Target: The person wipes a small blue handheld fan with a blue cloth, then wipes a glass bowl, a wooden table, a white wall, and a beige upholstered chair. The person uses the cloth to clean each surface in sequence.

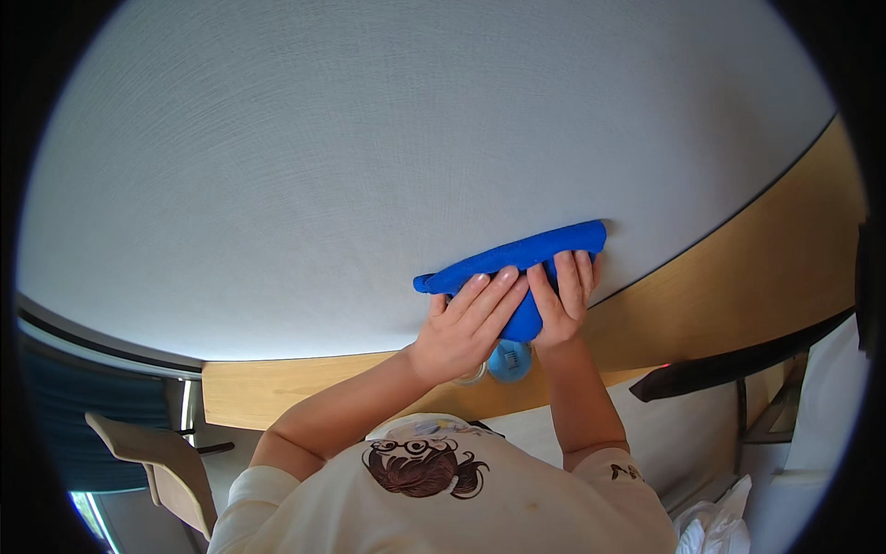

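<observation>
A folded blue cloth (516, 255) lies against a large pale grey wall panel (360, 152), tilted with its right end higher. My left hand (462, 329) holds the cloth's left and middle part, fingers pointing up and to the right. On its right part is my right hand (564, 298), fingertips tucked under the upper fold. A loose flap of the cloth hangs between the two palms. The side of the cloth facing the panel is hidden.
Below the hands runs a wooden desk (297, 391). A round light-blue item (511, 361) with a printed mark stands on it beside a partly hidden clear, round-rimmed container (473, 374). A beige chair (156, 457) is at left, a white plastic bag (716, 523) at lower right.
</observation>
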### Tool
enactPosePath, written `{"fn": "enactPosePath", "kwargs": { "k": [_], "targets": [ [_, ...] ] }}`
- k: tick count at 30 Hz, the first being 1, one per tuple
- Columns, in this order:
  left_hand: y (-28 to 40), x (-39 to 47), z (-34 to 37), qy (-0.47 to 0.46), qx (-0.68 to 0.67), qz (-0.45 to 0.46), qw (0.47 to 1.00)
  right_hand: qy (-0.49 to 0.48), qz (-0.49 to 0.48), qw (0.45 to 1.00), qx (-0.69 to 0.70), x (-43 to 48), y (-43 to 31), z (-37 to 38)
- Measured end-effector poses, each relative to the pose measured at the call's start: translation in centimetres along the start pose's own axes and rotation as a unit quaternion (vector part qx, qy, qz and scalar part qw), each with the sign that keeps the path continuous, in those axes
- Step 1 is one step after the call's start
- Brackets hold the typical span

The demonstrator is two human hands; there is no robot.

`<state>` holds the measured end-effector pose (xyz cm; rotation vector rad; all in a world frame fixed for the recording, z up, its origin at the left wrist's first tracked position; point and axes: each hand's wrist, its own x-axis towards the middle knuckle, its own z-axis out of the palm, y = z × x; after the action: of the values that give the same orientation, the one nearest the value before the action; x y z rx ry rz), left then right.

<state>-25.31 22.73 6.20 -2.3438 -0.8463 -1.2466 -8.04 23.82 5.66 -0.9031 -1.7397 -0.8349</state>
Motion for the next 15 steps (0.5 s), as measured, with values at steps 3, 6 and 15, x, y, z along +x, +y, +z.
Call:
{"fn": "enactPosePath", "kwargs": {
  "k": [3,6,15],
  "targets": [
    [0.3,1.0,0.7,-0.002,-0.037,0.001,0.999,0.016,-0.022,0.999,-0.019,0.5,1.1,-0.8],
    [1.0,1.5,2.5,0.013,-0.048,0.035,0.998,0.014,0.030,0.998,-0.046,0.2,1.4,-1.0],
    [-2.0,-0.8,-0.1,0.126,0.001,-0.088,0.988,-0.015,-0.042,0.997,0.063,3.4,-2.8,2.9]
  ]
}}
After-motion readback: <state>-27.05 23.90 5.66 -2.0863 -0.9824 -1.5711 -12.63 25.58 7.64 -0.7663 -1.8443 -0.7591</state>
